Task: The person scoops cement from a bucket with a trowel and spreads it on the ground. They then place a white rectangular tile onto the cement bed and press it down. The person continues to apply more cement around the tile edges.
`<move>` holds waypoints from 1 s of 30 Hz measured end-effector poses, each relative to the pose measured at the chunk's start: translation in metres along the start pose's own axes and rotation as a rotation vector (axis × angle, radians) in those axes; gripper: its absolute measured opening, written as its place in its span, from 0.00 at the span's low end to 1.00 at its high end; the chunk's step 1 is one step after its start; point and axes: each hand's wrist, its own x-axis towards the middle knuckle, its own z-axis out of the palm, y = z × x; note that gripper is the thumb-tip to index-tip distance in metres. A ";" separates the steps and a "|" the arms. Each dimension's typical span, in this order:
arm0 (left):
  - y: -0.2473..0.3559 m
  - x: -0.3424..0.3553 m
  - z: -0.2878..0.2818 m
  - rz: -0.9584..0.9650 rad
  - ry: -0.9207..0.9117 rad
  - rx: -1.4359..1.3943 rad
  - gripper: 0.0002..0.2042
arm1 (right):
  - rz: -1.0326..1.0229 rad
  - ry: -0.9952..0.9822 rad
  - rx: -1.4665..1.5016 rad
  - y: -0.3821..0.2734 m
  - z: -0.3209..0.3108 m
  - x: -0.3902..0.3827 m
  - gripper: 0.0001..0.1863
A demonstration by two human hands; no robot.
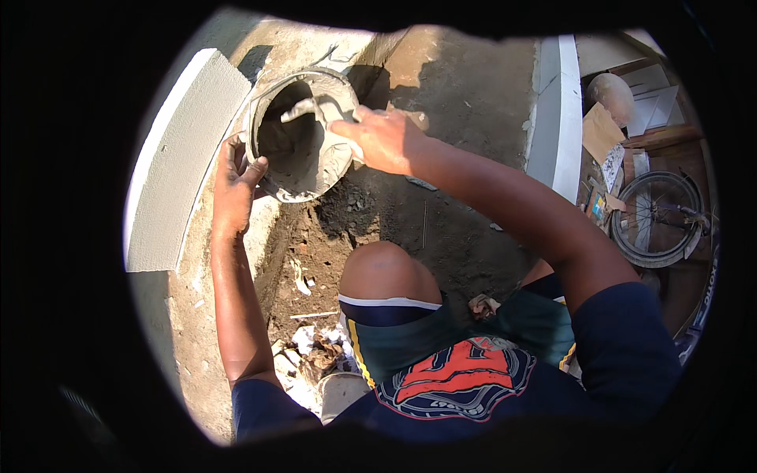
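A round bucket (335, 169), crusted with grey mortar, is tipped so its mouth faces me. My left hand (235, 185) grips its near left side, thumb toward the rim and fingers around the outside. Over the bucket's right rim, my right hand (382, 140) is closed on a mortar-smeared trowel (319, 112). Part of the tool reaches over the mouth; its exact shape is hard to make out under the coating. Wet grey mortar (303, 162) clings to the inner wall, and the deeper inside lies in shadow.
A pale block wall (185, 165) stands left of the bucket, another low wall (552, 118) to the right. Broken soil (315, 244) lies below the bucket. My bent knee (386, 272) is close by. Beyond the right wall are a bicycle wheel (658, 217) and cardboard (603, 130).
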 end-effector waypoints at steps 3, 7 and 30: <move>0.001 0.000 -0.003 -0.068 0.030 -0.050 0.21 | -0.091 -0.339 0.010 -0.003 0.004 0.001 0.23; -0.006 -0.011 0.000 -0.071 0.019 -0.149 0.26 | 0.067 0.267 0.047 -0.026 0.002 -0.006 0.23; 0.007 -0.019 0.002 0.228 0.252 -0.036 0.19 | 0.085 0.169 0.477 -0.055 -0.041 -0.039 0.23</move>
